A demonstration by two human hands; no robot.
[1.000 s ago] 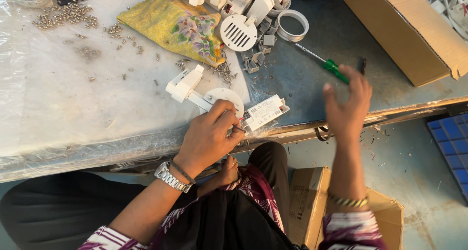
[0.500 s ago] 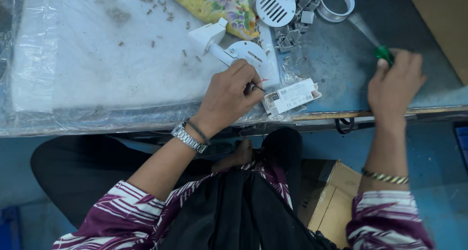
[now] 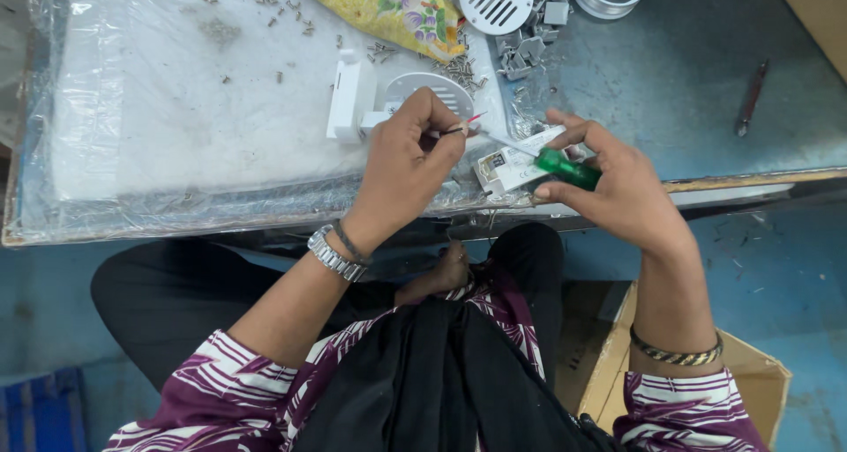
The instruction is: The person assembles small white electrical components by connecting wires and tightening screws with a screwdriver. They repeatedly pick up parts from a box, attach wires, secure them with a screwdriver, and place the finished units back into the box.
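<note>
Between hands: screwdriver, newly lifted off bench, gripped by right hand; left hand pinches wires.

Wears maroon sleeves with white stripes, a black garment down the front. Behind the left hand, a silver metal watch and thin dark band; behind the right hand, a dark-and-gold bangle.

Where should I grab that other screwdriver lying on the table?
Probably the dark screwdriver is best held by its thicker handle, the end farther from the person. It lies flat and alone on the grey table, so come from above, grip across the handle.
</note>
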